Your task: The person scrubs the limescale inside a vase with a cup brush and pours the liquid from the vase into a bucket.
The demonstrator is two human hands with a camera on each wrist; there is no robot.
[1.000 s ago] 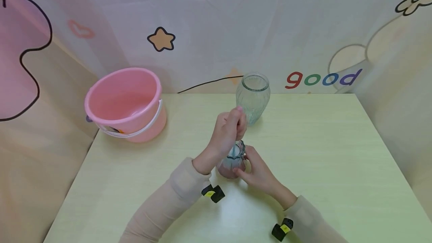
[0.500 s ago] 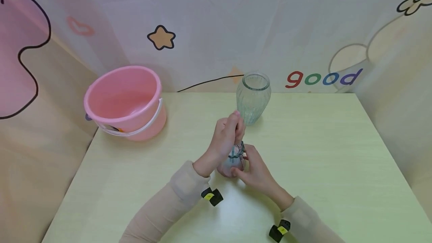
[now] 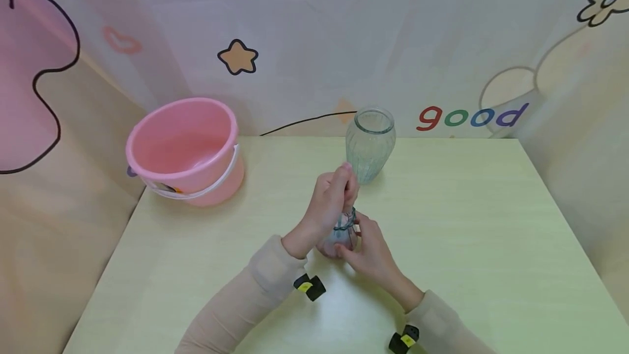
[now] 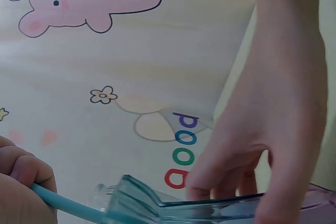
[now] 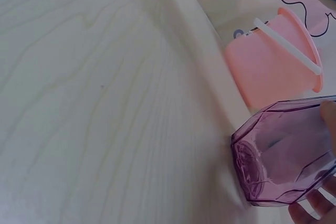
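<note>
Left hand (image 3: 330, 196) curled round slim light-blue rod (image 4: 67, 203). Purple-teal faceted glass vase (image 5: 286, 153) just below, rod entering lengthwise. Right hand (image 3: 369, 247) nearer, gripping vase.

We see glossy glass in the small vase (image 5: 286, 153), ribbed glass in the tall vase (image 3: 369, 152), a smooth, plastic-looking teal stick (image 4: 68, 203) and bucket (image 3: 182, 141), wood-grained tabletop (image 3: 467, 223), matt cloth sleeves (image 3: 236, 299) and backdrop (image 3: 314, 31).
</note>
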